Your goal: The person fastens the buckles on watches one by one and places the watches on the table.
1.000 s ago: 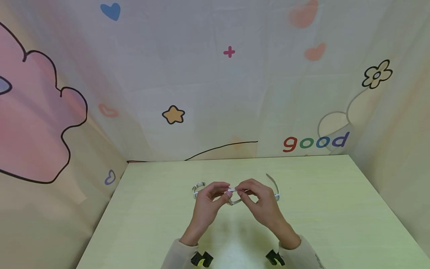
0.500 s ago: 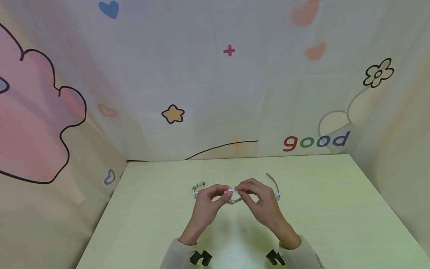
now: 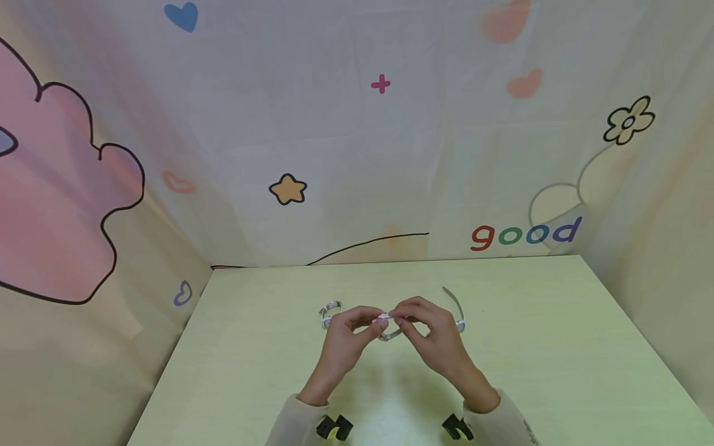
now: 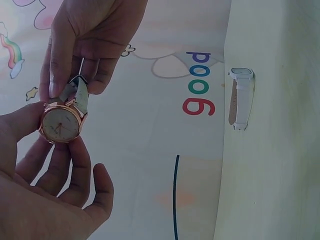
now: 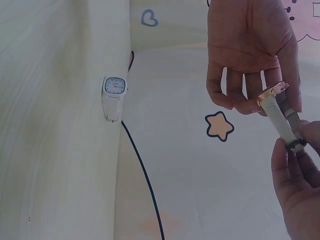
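Both hands hold one wristwatch (image 4: 60,124) with a rose-gold case, pale dial and white strap, raised in front of the chest. My left hand (image 3: 341,347) grips the case by its edge between thumb and fingers. At the other end, my right hand (image 3: 437,337) pinches the strap (image 5: 276,119) close to the dark buckle (image 5: 296,145). The strap is bent into a loop. In the head view, fingers cover most of the case.
On the pale table (image 3: 558,371), a white watch (image 5: 115,86) with a rounded square face lies beyond the left hand. Another white-strapped watch (image 4: 242,97) lies beyond the right hand. A printed curtain (image 3: 357,136) hangs behind and at the sides.
Both hands keep their hold on the wristwatch and stay in almost the same place. Only slight shifts of the fingers and the watch's tilt show.
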A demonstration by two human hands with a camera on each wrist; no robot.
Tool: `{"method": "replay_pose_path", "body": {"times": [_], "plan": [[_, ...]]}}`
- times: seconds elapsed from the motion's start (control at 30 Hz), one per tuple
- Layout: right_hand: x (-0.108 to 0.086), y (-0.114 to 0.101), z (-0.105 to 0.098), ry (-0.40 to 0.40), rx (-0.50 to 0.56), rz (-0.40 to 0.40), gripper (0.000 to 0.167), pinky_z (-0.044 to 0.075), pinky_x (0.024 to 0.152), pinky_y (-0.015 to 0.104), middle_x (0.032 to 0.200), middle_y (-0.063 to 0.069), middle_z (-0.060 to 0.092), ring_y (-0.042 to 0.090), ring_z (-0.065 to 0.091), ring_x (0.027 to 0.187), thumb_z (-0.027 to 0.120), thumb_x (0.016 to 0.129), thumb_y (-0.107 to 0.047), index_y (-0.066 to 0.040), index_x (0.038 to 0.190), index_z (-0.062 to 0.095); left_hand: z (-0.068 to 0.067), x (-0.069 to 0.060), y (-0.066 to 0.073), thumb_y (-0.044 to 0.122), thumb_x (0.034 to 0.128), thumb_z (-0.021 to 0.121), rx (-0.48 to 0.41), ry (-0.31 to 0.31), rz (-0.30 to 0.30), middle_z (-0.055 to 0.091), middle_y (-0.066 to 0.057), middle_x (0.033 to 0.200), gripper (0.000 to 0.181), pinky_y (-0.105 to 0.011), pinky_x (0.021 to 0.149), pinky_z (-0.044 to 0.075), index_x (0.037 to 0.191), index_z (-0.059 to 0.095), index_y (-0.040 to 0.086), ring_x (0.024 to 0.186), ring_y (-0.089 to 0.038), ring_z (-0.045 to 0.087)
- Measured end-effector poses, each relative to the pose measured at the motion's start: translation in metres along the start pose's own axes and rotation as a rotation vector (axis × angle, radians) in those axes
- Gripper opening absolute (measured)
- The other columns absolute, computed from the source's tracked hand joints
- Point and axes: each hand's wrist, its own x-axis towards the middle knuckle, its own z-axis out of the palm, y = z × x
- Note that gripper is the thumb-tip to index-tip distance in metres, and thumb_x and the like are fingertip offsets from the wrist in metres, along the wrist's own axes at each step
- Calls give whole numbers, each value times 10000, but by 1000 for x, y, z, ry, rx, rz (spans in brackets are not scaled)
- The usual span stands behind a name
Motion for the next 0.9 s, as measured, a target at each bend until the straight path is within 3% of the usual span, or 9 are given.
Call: {"method": "replay_pose_path", "body": {"times": [0.2,0.33,0.57,0.7,0.8,0.9], "plan": [[-1,-4,-1,-2,7,84,314,582,778,230,1027,54,721,155,692,889,722,859,-2,-70,1160,664,2,-1,3,257,910,712,-115,36,2,720,-79,1026,180,-283,850,543,1038,731,131,919,-140,679],[1,-13,-3,10,14,128,290,582,777,228,988,114,732,201,699,860,706,849,52,-11,1127,653,2,-1,5,247,908,714,-192,37,-1,707,-117,1059,213,-284,828,569,1064,716,102,896,-155,701],[8,-36,-10,42,19,57,208,574,745,218,922,127,714,133,680,804,667,860,98,19,1051,686,2,-2,6,223,915,708,-68,-25,11,724,-78,984,296,-277,849,543,1208,670,209,882,-106,684],[5,-26,-8,36,22,115,282,566,780,196,937,109,710,94,671,837,676,875,58,-8,1148,657,4,-2,7,218,916,706,-72,-49,36,725,-102,981,238,-262,785,560,1151,703,179,868,-97,670],[1,-15,-5,25,38,171,355,566,792,200,949,120,709,89,674,847,680,882,34,-16,1226,606,6,-2,7,208,915,708,-141,-22,57,713,-160,1004,225,-265,752,583,1116,711,107,861,-94,672],[-1,-9,-4,24,64,178,366,571,782,212,948,133,704,91,677,838,673,882,46,-15,1234,592,6,-2,7,185,908,713,-213,20,68,707,-202,1025,231,-290,747,597,1104,703,63,842,-96,692]]}}
